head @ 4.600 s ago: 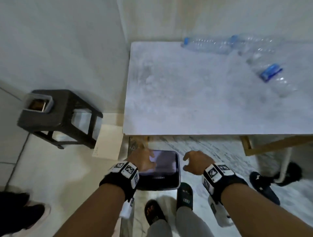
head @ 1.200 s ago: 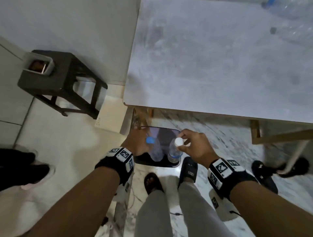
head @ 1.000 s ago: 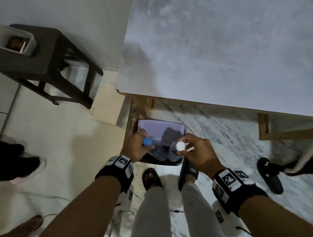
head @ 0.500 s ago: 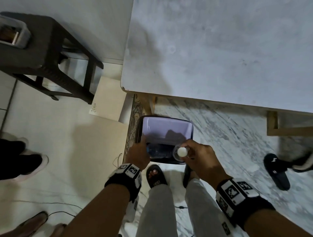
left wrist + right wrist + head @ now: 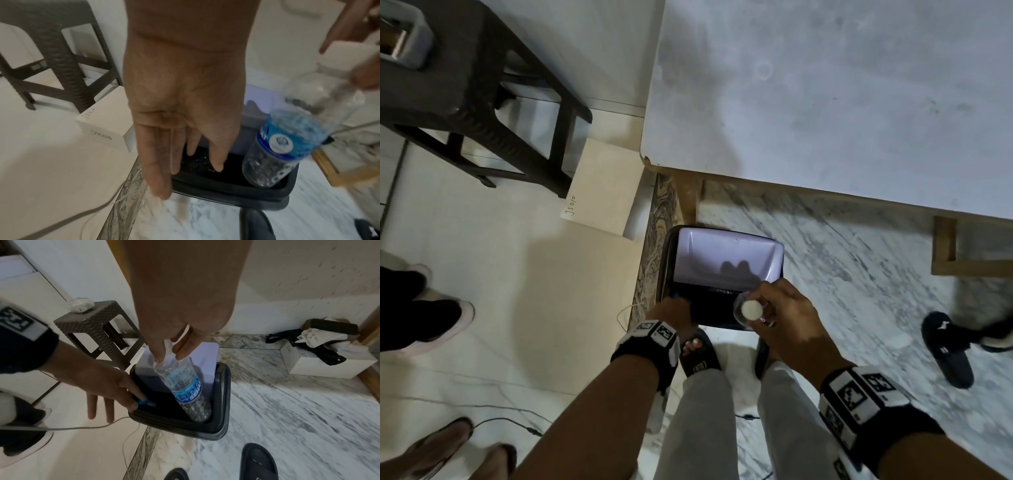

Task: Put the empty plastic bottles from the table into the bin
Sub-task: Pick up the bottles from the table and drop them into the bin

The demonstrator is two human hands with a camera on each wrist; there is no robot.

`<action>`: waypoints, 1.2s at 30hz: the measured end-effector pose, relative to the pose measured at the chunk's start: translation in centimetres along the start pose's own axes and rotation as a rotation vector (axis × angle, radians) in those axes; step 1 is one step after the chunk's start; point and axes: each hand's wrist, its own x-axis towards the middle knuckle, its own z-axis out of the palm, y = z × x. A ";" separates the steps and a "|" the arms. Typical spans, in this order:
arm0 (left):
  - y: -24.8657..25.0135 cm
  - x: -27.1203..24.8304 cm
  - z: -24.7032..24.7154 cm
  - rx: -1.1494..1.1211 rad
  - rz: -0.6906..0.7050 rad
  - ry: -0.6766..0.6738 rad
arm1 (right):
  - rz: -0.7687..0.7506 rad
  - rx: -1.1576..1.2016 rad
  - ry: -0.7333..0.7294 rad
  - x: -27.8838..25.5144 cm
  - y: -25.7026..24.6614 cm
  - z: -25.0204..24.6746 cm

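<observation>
A black bin [image 5: 667,267] stands on the floor under the table [image 5: 825,102], its lavender flap pushed inward. My right hand [image 5: 760,308] pinches the neck of a clear bottle [image 5: 185,386] with a white cap [image 5: 752,310] and a blue label. That bottle stands tilted, with its base down inside the bin's opening. My left hand [image 5: 185,170] reaches over the bin's left rim [image 5: 223,402] with straight fingers and holds nothing. A second bottle lies in the dark of the bin, its blue cap [image 5: 144,401] showing by my left fingers. No bottle shows on the visible tabletop.
A dark plastic stool [image 5: 465,96] and a white box [image 5: 602,192] stand left of the bin. A thin cable [image 5: 82,428] crosses the floor. Other people's shoes are at the left [image 5: 421,315] and right [image 5: 945,346]. My own slippers [image 5: 700,356] sit just before the bin.
My left hand has let go of the blue-capped bottle, which has dropped into the bin. My right hand has lowered the white-capped bottle into the opening.
</observation>
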 end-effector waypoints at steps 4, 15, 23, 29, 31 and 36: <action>-1.4 -0.4 -0.3 -0.127 -0.033 -0.041 | 0.032 -0.016 -0.010 0.3 0.0 1.4; -4.0 -1.2 -2.3 -0.250 -0.090 0.093 | 0.156 0.011 -0.323 2.3 0.7 8.5; -1.6 0.6 -0.5 -0.210 -0.009 -0.064 | 0.243 -0.119 -0.424 2.4 3.5 6.9; 0.4 5.0 4.2 -0.228 -0.071 -0.085 | 0.234 -0.163 -0.482 3.1 5.5 6.7; 0.0 7.2 6.4 -0.210 -0.084 -0.088 | 0.242 -0.145 -0.507 3.3 6.0 7.1; -0.2 7.8 6.3 -0.262 -0.109 -0.108 | 0.261 -0.088 -0.500 3.8 7.3 8.3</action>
